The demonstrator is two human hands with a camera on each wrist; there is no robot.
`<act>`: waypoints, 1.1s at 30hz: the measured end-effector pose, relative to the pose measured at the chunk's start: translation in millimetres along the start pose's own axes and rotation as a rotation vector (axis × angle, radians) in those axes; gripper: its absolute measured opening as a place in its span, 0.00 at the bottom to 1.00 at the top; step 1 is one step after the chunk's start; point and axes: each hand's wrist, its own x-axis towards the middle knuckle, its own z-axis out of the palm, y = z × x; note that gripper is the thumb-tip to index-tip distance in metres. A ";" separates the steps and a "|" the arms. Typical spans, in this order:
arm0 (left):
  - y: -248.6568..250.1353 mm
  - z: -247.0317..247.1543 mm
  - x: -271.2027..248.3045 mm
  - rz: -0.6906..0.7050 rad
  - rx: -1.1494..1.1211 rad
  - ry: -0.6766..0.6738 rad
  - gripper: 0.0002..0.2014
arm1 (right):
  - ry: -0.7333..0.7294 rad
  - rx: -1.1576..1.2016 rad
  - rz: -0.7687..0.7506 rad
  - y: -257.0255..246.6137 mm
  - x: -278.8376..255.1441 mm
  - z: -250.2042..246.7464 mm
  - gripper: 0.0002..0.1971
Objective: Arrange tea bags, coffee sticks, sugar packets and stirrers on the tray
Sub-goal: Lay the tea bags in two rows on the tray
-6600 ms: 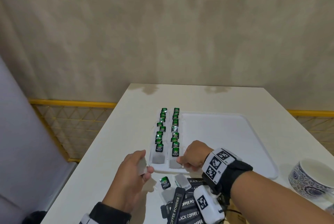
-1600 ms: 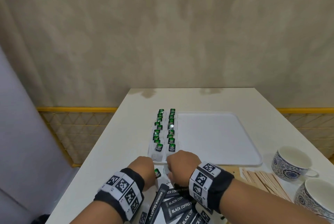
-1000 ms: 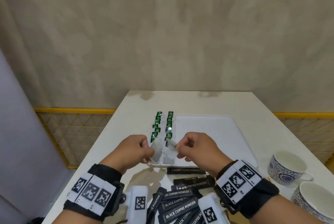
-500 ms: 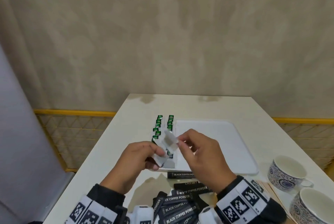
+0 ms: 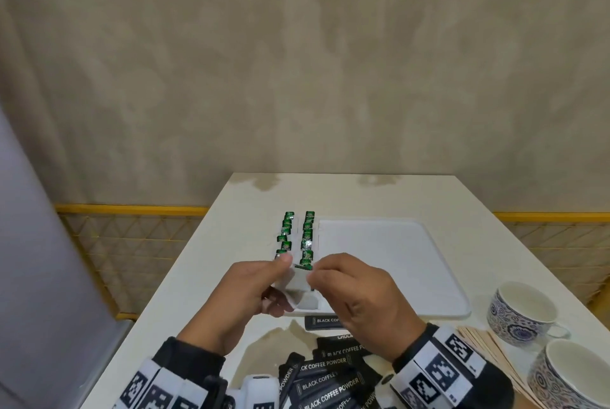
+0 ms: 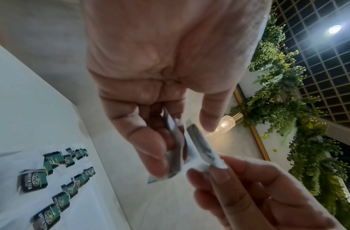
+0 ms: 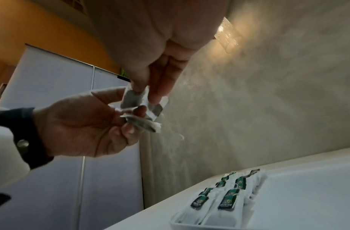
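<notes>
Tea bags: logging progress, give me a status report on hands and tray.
Left hand and right hand both pinch tea bags above the tray. Two rows of tea bags lie on the tray's left side. Nothing in the way.

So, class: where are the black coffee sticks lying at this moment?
In the head view, the black coffee sticks lie heaped on the table at the near edge, in front of the tray.

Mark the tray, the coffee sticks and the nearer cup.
tray (image 5: 379,263), head view, bare floor.
coffee sticks (image 5: 330,384), head view, a black wrapper in the pile.
nearer cup (image 5: 561,385), head view, patterned outer wall.
</notes>
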 end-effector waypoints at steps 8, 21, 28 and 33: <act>-10.5 -0.2 3.4 0.100 0.055 0.100 0.07 | -0.048 0.463 0.772 -9.1 16.0 -8.1 0.08; -22.0 4.3 3.7 0.131 0.284 0.207 0.11 | -0.224 0.759 1.022 -8.9 18.1 6.4 0.08; -32.6 3.2 7.7 0.146 0.364 0.272 0.09 | -0.332 0.696 1.053 -5.4 20.3 21.5 0.12; -35.4 -2.0 14.6 0.150 0.385 0.331 0.08 | -0.373 0.614 0.991 3.1 29.4 25.5 0.11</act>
